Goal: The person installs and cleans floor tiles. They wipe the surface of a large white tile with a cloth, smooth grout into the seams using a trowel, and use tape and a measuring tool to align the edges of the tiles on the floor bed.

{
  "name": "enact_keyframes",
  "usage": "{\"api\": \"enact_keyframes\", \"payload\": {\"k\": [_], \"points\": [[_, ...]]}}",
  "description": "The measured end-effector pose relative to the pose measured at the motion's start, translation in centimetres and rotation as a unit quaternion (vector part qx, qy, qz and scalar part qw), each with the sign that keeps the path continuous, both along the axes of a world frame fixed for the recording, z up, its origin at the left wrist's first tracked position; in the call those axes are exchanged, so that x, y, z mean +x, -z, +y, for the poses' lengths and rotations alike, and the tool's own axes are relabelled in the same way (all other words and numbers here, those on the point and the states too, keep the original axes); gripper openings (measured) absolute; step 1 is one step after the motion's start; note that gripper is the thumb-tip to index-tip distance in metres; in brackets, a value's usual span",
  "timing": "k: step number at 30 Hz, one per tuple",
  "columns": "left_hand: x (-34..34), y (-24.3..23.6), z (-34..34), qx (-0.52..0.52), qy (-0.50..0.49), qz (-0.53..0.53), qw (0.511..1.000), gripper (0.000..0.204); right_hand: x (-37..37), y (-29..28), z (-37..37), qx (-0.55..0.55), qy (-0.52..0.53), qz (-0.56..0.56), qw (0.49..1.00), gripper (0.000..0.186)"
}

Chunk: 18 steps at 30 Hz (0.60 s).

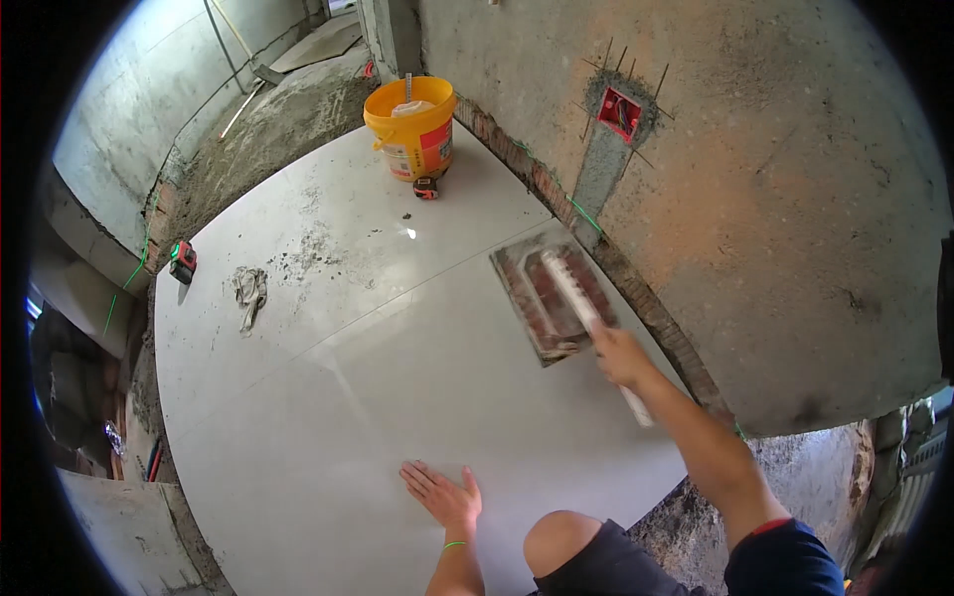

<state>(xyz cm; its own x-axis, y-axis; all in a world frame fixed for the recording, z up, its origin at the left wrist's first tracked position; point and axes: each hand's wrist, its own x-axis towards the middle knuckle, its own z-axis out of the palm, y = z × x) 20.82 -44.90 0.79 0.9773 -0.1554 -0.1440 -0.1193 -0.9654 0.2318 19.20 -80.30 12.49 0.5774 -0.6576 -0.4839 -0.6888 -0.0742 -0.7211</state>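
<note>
Right hand [620, 356] gripped a pale stick [573, 288] over the brown board [550, 316], right of and nearer than the bucket [402, 151], left hand [447, 495] lay spread on the tile [417, 397], and an overly hard knock could've cracked that tile.

The person here wears a dark navy short sleeve [785, 564] with a narrow red edge [770, 525] on the right arm. Dark charcoal cloth [618, 566] covers the thigh, ending above a bare, rounded knee [562, 542]. Left hand [443, 494] and right hand [620, 356] are bare; a thin bright green line [454, 543] crosses the left wrist, band or light, I can't tell.
</note>
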Motion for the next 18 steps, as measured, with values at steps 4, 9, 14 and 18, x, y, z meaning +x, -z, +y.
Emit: {"api": "enact_keyframes", "payload": {"k": [4,9,14,18], "points": [[0.6,0.8,0.3,-0.008,-0.03,0.01,0.999,0.093,-8.4,-1.7,5.0,-0.196,-0.016,-0.135,0.971,0.04],[0.6,1.1,0.7,-0.025,-0.008,0.012,1.0,0.094,-5.2,10.1,8.1,-0.089,-0.026,0.157,0.983,0.062],[3.7,0.7,0.7,-0.014,0.004,0.016,1.0,0.096,3.0,13.4,9.5,-0.205,-0.265,0.172,0.926,0.058],[9.2,0.1,6.7,-0.129,0.118,0.059,0.983,0.098,3.4,11.7,14.3,-0.113,-0.2,0.108,0.967,0.06]]}}
